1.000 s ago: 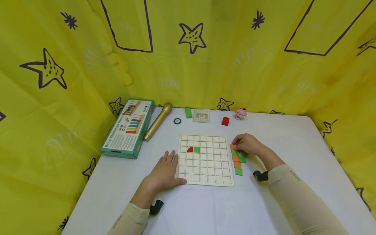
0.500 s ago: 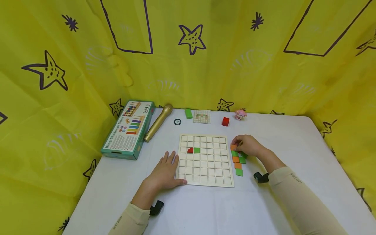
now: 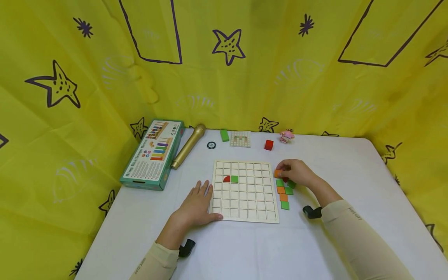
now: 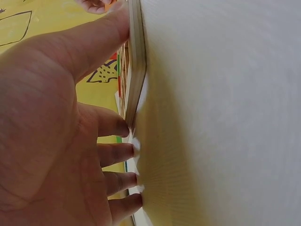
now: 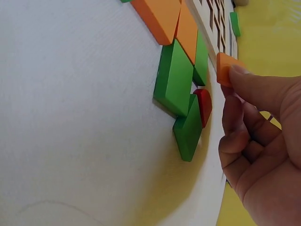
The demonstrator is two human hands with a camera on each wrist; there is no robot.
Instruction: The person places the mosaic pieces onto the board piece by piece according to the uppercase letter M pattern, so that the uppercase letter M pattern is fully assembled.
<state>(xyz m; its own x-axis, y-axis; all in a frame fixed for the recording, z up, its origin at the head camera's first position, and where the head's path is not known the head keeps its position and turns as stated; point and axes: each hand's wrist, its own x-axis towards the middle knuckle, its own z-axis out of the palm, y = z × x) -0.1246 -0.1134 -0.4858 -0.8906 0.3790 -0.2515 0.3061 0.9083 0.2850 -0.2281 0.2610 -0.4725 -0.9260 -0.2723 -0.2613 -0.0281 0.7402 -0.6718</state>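
Observation:
My right hand (image 3: 296, 172) pinches an orange square tile (image 5: 225, 68) between thumb and fingers, lifted beside the board's right edge. Below it lie several loose tiles, among them a green tile (image 3: 285, 205), an orange tile (image 3: 281, 189) and a red curved piece (image 5: 204, 106). My left hand (image 3: 195, 206) rests at the left side of the wooden grid board (image 3: 243, 200), fingers spread, thumb on the near left corner. Set in the grid side by side are a red quarter-circle piece (image 3: 227, 179) and a green square tile (image 3: 234, 179).
Behind the board lie a black-and-white chip (image 3: 211, 145), green block (image 3: 224, 135), pattern card (image 3: 240, 142), red cube (image 3: 268, 145) and pink figurine (image 3: 287, 136). A game box (image 3: 152, 155) and gold microphone (image 3: 189, 146) lie at left. A yellow curtain (image 3: 245, 93) hangs behind.
The right hand has lifted the orange tile off the top of the loose group, rising slightly. My left hand and the board have stayed in place.

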